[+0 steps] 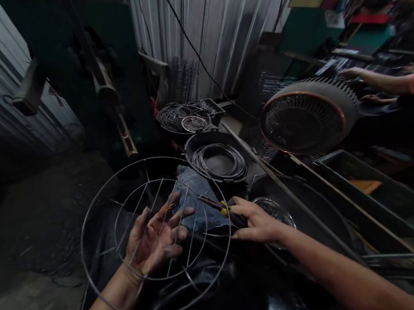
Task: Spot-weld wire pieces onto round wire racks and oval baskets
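A round wire rack (99, 253), made of two rings joined by thin straight wires, is tilted over my lap. My left hand (155, 239) is palm up with its fingers spread, and the rack's wires cross in front of the wrist. Whether the hand bears any of the rack's weight I cannot tell. My right hand (256, 219) is closed around pliers (222, 208) with yellow on the handles, their jaws pointing left across the rack's right rim. Below the jaws lies a blue cloth (194, 200).
Ahead stands a pan of wire rings (218, 161), with a basin of bent wire pieces (178, 117) behind it. A dark green machine (110, 86) rises at front left. At the right are a round fan (304, 116), a glass-sided tank (382, 193) and another person's arm (386, 80).
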`<action>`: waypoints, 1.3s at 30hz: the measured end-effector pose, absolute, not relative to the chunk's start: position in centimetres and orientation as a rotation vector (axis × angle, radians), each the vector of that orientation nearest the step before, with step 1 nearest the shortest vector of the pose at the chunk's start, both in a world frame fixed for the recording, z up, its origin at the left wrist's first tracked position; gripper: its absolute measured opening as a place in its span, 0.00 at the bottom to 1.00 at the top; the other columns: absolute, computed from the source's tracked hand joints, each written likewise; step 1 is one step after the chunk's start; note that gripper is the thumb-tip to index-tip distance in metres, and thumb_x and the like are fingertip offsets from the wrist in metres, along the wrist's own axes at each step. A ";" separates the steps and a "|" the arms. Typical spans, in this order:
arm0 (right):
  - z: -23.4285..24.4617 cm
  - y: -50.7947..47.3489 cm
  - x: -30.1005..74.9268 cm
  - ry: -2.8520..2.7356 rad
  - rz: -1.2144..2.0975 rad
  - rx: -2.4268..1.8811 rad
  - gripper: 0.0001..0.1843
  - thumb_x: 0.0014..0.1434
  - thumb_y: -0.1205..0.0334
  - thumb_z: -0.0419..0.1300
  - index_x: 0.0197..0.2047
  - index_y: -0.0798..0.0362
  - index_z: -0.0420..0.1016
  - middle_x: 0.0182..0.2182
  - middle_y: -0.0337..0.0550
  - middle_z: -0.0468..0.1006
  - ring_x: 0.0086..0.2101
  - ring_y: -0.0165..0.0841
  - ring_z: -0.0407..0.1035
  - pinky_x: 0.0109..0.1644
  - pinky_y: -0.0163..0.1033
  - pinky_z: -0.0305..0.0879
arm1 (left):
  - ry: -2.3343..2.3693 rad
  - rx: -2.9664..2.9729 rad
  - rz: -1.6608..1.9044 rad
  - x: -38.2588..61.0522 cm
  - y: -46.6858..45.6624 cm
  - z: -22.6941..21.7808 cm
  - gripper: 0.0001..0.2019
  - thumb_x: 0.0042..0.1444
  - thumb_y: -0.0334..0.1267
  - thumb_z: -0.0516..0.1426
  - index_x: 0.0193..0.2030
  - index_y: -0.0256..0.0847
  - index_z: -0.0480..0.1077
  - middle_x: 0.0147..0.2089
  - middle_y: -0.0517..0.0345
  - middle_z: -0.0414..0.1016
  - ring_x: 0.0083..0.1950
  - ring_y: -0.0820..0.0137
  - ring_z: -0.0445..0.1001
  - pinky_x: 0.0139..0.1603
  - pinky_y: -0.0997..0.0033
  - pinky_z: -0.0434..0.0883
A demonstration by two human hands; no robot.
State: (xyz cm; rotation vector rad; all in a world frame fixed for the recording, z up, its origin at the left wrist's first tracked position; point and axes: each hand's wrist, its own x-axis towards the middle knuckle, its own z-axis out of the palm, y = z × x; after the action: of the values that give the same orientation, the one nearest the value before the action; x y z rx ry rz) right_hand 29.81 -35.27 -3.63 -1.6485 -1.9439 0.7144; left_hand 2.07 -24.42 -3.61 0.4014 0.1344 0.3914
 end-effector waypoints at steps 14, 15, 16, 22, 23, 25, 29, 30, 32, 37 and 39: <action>1.2 -34.5 32.4 -2.469 0.229 -1.629 0.06 0.42 0.69 0.58 0.28 0.52 0.71 0.32 0.42 0.65 0.33 0.34 0.60 0.36 0.38 0.57 | 0.072 0.418 0.289 0.7 -24.5 -3.0 0.33 0.61 0.54 0.51 0.70 0.46 0.52 0.67 0.33 0.56 0.39 0.64 0.76 0.24 0.76 0.67; 1.6 -34.3 32.6 -2.509 0.221 -1.638 0.07 0.42 0.70 0.58 0.28 0.52 0.71 0.32 0.42 0.66 0.33 0.34 0.60 0.36 0.38 0.57 | 0.081 0.410 0.277 0.7 -24.5 -3.0 0.34 0.60 0.54 0.51 0.70 0.46 0.50 0.67 0.32 0.56 0.38 0.65 0.76 0.25 0.76 0.68; 2.0 -34.2 32.8 -2.553 0.213 -1.649 0.07 0.41 0.70 0.58 0.27 0.52 0.72 0.32 0.42 0.66 0.33 0.34 0.61 0.36 0.38 0.57 | 0.089 0.399 0.262 0.7 -24.5 -3.0 0.35 0.60 0.54 0.52 0.71 0.46 0.49 0.67 0.32 0.55 0.38 0.66 0.76 0.26 0.76 0.68; 4.1 -33.3 33.4 -2.756 0.175 -1.723 0.07 0.40 0.67 0.59 0.27 0.53 0.75 0.31 0.42 0.68 0.30 0.32 0.61 0.33 0.38 0.55 | 0.068 0.434 0.217 1.1 -24.5 -3.0 0.36 0.58 0.54 0.52 0.71 0.47 0.47 0.68 0.31 0.53 0.34 0.68 0.75 0.22 0.77 0.65; 4.3 -33.3 33.4 -2.774 0.168 -1.735 0.06 0.40 0.66 0.59 0.25 0.53 0.74 0.31 0.42 0.68 0.30 0.32 0.61 0.33 0.38 0.55 | 0.072 0.444 0.217 1.2 -24.6 -2.9 0.36 0.58 0.54 0.52 0.71 0.47 0.47 0.68 0.31 0.53 0.33 0.68 0.75 0.21 0.78 0.64; 4.6 -33.3 33.3 -2.798 0.161 -1.762 0.05 0.39 0.65 0.60 0.24 0.54 0.74 0.30 0.43 0.68 0.30 0.33 0.61 0.33 0.39 0.55 | 0.074 0.461 0.208 1.3 -24.6 -2.9 0.36 0.58 0.55 0.51 0.71 0.48 0.47 0.68 0.31 0.54 0.32 0.69 0.75 0.20 0.78 0.62; 4.8 -33.4 32.9 -2.814 0.203 -1.777 0.05 0.40 0.64 0.60 0.25 0.53 0.75 0.31 0.43 0.68 0.31 0.33 0.61 0.34 0.39 0.55 | 0.063 0.495 0.184 1.4 -24.5 -3.1 0.37 0.58 0.57 0.50 0.71 0.49 0.45 0.67 0.30 0.54 0.30 0.69 0.75 0.19 0.78 0.61; 4.8 -33.4 32.9 -2.816 0.221 -1.775 0.05 0.40 0.64 0.60 0.25 0.53 0.75 0.31 0.43 0.68 0.31 0.33 0.62 0.34 0.39 0.56 | 0.067 0.504 0.176 1.4 -24.5 -3.1 0.38 0.58 0.57 0.50 0.72 0.50 0.44 0.68 0.30 0.53 0.30 0.69 0.75 0.19 0.77 0.61; 4.8 -33.3 33.0 -2.821 0.247 -1.770 0.05 0.40 0.64 0.61 0.25 0.52 0.75 0.32 0.43 0.69 0.32 0.33 0.62 0.35 0.38 0.56 | 0.075 0.523 0.170 1.4 -24.4 -3.3 0.38 0.57 0.58 0.51 0.72 0.51 0.43 0.69 0.31 0.52 0.30 0.69 0.75 0.20 0.76 0.62; 4.5 -32.8 33.5 -2.846 0.219 -1.792 0.05 0.41 0.64 0.61 0.25 0.52 0.76 0.32 0.44 0.69 0.31 0.34 0.63 0.34 0.39 0.57 | 0.030 0.531 0.172 1.6 -24.3 -3.3 0.37 0.59 0.56 0.50 0.72 0.51 0.43 0.69 0.31 0.51 0.30 0.69 0.76 0.18 0.78 0.60; 4.3 -32.8 33.4 -2.844 0.205 -1.854 0.05 0.42 0.64 0.60 0.26 0.53 0.76 0.33 0.45 0.70 0.30 0.33 0.64 0.33 0.39 0.57 | 0.011 0.523 0.172 1.8 -24.4 -3.2 0.36 0.59 0.54 0.50 0.72 0.50 0.43 0.69 0.31 0.51 0.30 0.69 0.76 0.17 0.79 0.58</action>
State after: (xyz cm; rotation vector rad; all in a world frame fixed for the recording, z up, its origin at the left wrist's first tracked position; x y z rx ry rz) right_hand 33.43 -32.82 4.25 -1.8536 -2.8437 0.2053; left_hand 1.80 -24.38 -3.18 0.5231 0.0113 0.1719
